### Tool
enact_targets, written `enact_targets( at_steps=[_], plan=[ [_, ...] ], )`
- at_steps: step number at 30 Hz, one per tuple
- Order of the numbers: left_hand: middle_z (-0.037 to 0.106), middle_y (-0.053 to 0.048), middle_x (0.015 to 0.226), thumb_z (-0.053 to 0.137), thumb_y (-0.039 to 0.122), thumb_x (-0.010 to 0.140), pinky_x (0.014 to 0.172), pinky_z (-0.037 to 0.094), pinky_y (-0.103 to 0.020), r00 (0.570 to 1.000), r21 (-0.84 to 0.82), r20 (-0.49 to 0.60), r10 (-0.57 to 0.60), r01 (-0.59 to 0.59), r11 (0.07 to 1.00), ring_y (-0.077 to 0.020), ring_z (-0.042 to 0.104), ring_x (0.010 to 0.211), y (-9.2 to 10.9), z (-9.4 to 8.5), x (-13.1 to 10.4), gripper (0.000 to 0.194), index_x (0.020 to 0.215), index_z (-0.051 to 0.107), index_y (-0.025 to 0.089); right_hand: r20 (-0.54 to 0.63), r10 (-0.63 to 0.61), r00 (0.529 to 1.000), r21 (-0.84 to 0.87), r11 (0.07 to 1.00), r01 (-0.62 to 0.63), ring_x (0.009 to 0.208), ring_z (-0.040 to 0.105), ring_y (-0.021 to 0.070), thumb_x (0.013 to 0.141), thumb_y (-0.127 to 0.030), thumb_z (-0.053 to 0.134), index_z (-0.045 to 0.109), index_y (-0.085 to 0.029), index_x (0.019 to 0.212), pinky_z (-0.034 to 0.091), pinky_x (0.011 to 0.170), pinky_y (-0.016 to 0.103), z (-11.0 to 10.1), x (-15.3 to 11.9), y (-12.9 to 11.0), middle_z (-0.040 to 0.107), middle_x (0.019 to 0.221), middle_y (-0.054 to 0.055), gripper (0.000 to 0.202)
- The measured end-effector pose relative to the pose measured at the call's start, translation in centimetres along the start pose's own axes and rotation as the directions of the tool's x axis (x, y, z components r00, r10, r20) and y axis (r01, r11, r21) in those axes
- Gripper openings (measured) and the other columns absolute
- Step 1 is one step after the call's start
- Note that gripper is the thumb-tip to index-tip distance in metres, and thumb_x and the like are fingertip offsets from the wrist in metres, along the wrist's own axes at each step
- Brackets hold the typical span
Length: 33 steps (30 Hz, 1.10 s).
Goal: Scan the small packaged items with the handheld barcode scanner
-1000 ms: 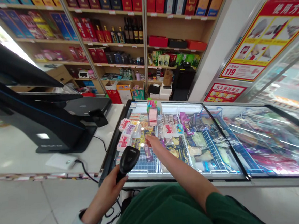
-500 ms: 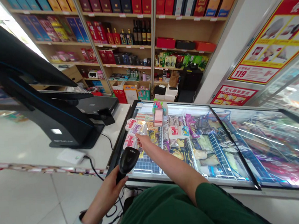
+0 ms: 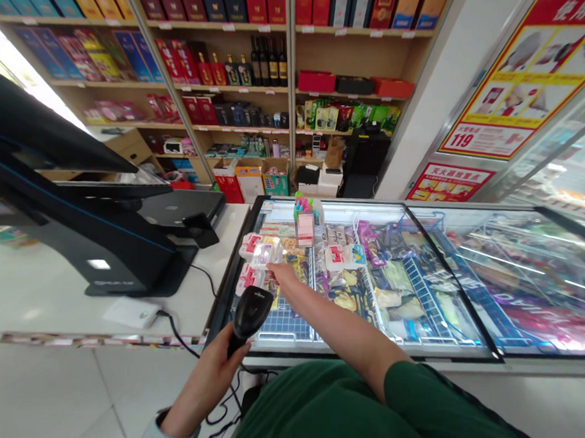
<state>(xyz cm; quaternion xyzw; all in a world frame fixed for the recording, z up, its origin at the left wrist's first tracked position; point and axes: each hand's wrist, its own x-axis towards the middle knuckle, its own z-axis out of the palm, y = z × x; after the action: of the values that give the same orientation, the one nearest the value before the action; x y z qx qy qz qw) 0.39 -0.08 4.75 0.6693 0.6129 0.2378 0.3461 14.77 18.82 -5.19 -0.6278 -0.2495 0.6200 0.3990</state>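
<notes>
My left hand (image 3: 217, 368) is closed around the handle of a black barcode scanner (image 3: 253, 310), its head pointing up and away over the near left corner of the glass-topped freezer (image 3: 291, 348). With my right hand (image 3: 280, 274) I grip the near edge of a clear plastic pack (image 3: 267, 253) with a pale label. The pack is tilted, and light glares off it. Close around it on the glass are a red-and-white pack (image 3: 250, 244) and another red-labelled pack (image 3: 249, 277). Farther right, a pack with red and blue labels (image 3: 344, 257) rests on the glass.
A black checkout terminal (image 3: 123, 237) stands on the white counter (image 3: 179, 313) to the left, beside a small white box (image 3: 133, 313) with a cable. A holder of colourful items (image 3: 304, 208) is on the freezer's far side. Stocked shelves (image 3: 236, 96) line the back.
The pack in my right hand has tilted, so its purple label shows less and glare covers it. The scanner stays in my left hand. The whole view has shifted slightly.
</notes>
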Motion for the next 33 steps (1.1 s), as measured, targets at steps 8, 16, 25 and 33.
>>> enact_targets(
  at_steps=[8, 16, 25, 33],
  plan=[
    [0.062, -0.013, 0.126, 0.051, 0.041, 0.084, 0.101, 0.043, -0.041, 0.998, 0.014, 0.052, 0.042, -0.043, 0.999, -0.0275, 0.057, 0.117, 0.8, 0.4, 1.7, 0.046, 0.123, 0.052, 0.015, -0.031, -0.208, 0.978, -0.077, 0.976, 0.205, 0.056, 0.058, 0.0120, 0.066, -0.024, 0.070, 0.065, -0.015, 0.064, 0.041, 0.055, 0.021, -5.5, -0.7, -1.0, 0.061, 0.056, -0.002, 0.010],
    [0.062, -0.011, 0.124, 0.048, 0.038, 0.087, 0.100, 0.042, -0.038, 0.978, 0.040, 0.164, 0.133, -0.141, 0.989, -0.0257, 0.056, 0.117, 2.9, 0.8, 3.9, 0.045, 0.127, 0.047, 0.017, -0.027, -0.534, 0.845, -0.321, 0.805, 0.499, 0.065, 0.064, 0.0167, 0.070, -0.031, 0.063, 0.070, -0.017, 0.075, 0.047, 0.064, 0.025, -14.5, -2.4, -2.7, 0.069, 0.067, 0.000, 0.016],
    [0.064, -0.013, 0.117, 0.047, 0.039, 0.088, 0.093, 0.045, -0.039, 0.937, 0.018, 0.294, 0.186, -0.200, 0.980, -0.0269, 0.060, 0.106, 5.8, 2.4, 5.9, 0.042, 0.122, 0.048, 0.014, -0.119, -0.717, 0.687, -0.471, 0.650, 0.596, 0.071, 0.064, 0.0171, 0.076, -0.031, 0.058, 0.069, -0.016, 0.083, 0.048, 0.072, 0.027, -21.2, -6.0, -4.1, 0.071, 0.078, 0.003, 0.020],
    [0.058, -0.013, 0.129, 0.048, 0.038, 0.088, 0.099, 0.042, -0.039, 0.907, -0.002, 0.335, 0.255, -0.270, 0.963, -0.0262, 0.055, 0.116, 7.6, 3.5, 6.7, 0.048, 0.130, 0.045, 0.015, -0.164, -0.748, 0.643, -0.507, 0.623, 0.596, 0.074, 0.064, 0.0182, 0.080, -0.033, 0.057, 0.068, -0.018, 0.088, 0.049, 0.075, 0.029, -23.2, -7.0, -3.8, 0.071, 0.082, 0.004, 0.021]
  ],
)
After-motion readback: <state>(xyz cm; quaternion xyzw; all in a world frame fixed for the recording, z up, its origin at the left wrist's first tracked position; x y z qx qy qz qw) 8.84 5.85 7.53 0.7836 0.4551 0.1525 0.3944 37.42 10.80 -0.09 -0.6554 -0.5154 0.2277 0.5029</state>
